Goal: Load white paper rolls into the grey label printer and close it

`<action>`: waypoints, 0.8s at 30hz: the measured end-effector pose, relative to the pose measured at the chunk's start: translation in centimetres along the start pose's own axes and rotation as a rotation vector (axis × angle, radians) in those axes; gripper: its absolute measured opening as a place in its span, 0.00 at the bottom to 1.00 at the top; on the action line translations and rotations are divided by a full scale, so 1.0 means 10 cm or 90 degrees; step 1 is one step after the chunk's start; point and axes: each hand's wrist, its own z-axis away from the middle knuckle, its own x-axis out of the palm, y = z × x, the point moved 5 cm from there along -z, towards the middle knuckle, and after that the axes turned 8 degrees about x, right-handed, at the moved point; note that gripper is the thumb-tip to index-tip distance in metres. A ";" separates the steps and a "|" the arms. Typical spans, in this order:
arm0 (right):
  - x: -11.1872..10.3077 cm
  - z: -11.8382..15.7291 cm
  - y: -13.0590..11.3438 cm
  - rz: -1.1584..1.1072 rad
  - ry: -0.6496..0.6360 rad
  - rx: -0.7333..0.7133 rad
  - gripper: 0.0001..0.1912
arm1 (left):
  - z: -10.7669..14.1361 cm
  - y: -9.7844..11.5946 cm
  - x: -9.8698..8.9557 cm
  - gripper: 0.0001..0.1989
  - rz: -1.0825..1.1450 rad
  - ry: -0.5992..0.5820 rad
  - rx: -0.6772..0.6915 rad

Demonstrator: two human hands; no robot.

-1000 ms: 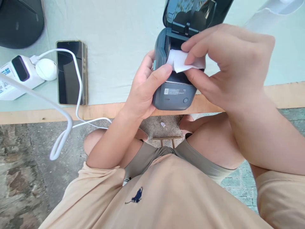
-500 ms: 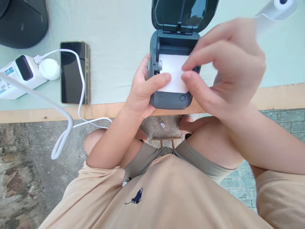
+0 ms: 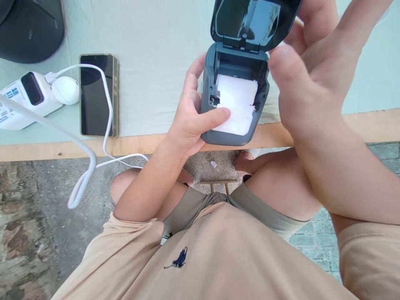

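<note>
A small dark grey label printer [image 3: 211, 77] is held above the table's near edge, tilted a little, its lid [image 3: 229, 25] swung up and back. White paper [image 3: 239, 98] lies in its bay and reaches over the front edge, covering the power button; its upper and right edges look ragged. My left hand [image 3: 190, 121] grips the printer from the left, with the thumb pressing on the paper. At the lid's right side is my right hand [image 3: 315, 79], fingers apart and partly hidden behind the lid, the thumb near the hinge. Whether it touches the lid is unclear.
On the cloth-covered table [image 3: 156, 54] at left lie a phone [image 3: 93, 100], a white device with a dark screen [image 3: 33, 89] and a round white piece [image 3: 65, 90]. A white cable [image 3: 84, 146] loops over the table edge. A black object [image 3: 34, 33] stands far left.
My right hand has let go of the paper and moved up to the lid's right side. The printer has shifted slightly right and tilted. The paper now extends further over the front.
</note>
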 end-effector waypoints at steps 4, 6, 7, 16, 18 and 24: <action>-0.10 -0.02 -0.02 0.114 0.112 -0.077 0.15 | 0.00 0.00 0.02 0.36 0.011 -0.015 0.010; -0.11 -0.03 0.03 0.153 0.048 -0.092 0.14 | -0.01 0.00 0.01 0.35 0.000 -0.004 0.007; -0.11 -0.03 0.06 0.165 0.004 -0.097 0.15 | -0.01 0.00 0.00 0.34 -0.002 0.005 0.007; -0.14 -0.04 0.19 0.131 -0.143 -0.126 0.18 | -0.01 0.02 -0.01 0.35 0.004 0.044 -0.024; -0.13 -0.03 0.17 0.111 -0.144 -0.109 0.15 | -0.01 0.01 -0.01 0.35 0.001 0.041 -0.020; -0.11 -0.03 0.20 0.050 -0.128 -0.016 0.18 | -0.01 0.00 0.01 0.31 0.005 0.025 0.001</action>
